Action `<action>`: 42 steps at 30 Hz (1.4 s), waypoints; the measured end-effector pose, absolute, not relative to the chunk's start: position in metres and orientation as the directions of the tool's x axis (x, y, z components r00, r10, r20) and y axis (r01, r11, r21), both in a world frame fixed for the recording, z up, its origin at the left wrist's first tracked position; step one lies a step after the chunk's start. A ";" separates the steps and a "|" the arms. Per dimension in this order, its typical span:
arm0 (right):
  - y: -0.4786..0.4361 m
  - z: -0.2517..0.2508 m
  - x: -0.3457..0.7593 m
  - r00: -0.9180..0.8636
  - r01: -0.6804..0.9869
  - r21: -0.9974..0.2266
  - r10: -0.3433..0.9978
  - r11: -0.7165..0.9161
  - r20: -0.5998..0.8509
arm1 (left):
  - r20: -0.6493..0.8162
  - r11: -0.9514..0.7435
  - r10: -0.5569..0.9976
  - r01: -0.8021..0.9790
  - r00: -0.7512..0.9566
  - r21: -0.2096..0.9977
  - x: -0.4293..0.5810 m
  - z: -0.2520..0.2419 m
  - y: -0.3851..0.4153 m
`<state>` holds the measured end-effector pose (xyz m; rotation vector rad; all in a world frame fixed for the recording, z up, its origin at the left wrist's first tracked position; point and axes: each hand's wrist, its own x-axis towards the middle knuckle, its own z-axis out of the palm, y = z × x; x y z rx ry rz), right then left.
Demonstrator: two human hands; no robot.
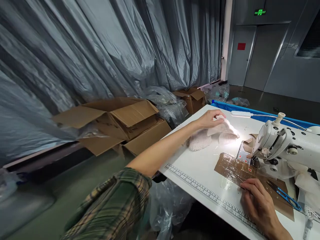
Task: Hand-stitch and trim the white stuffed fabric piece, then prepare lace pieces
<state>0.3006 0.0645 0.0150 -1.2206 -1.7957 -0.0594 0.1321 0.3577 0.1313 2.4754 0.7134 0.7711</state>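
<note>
My left hand (212, 119) reaches across the white sewing table, its fingers closed on a piece of white fabric (226, 128) under the lamp light. Other pale, fuzzy-looking fabric pieces (200, 140) lie flat just below that hand. Close to the table's front edge, my right hand (258, 205) rests with its fingers curled together beside a brown, tape-covered board (230, 166). Whatever its fingertips pinch, if anything, is too small to make out. Blue-handled scissors (287, 196) lie on the board, right of this hand. The sewing machine (282, 143) stands beyond, its needle area over the board.
A white lamp (241, 114) on a bendy neck lights the tabletop. Printed ruler marks (200, 186) run along the front edge. Open cardboard boxes (125, 120) and plastic bags (167, 103) stand left of the table, before a silver curtain (112, 43).
</note>
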 end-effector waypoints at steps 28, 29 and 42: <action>0.057 0.044 0.351 0.406 0.238 -0.940 0.904 -0.243 -0.131 | -0.339 0.353 0.649 0.125 0.681 0.927 0.117 0.050 0.208; 0.057 0.045 0.354 0.407 0.264 -0.932 0.905 -0.247 -0.124 | -0.340 0.354 0.619 0.135 0.708 0.926 0.116 0.052 0.209; 0.048 0.049 0.360 0.324 0.336 -0.914 0.939 -0.227 -0.114 | -0.183 -0.330 0.577 0.433 0.796 0.839 0.146 0.063 0.234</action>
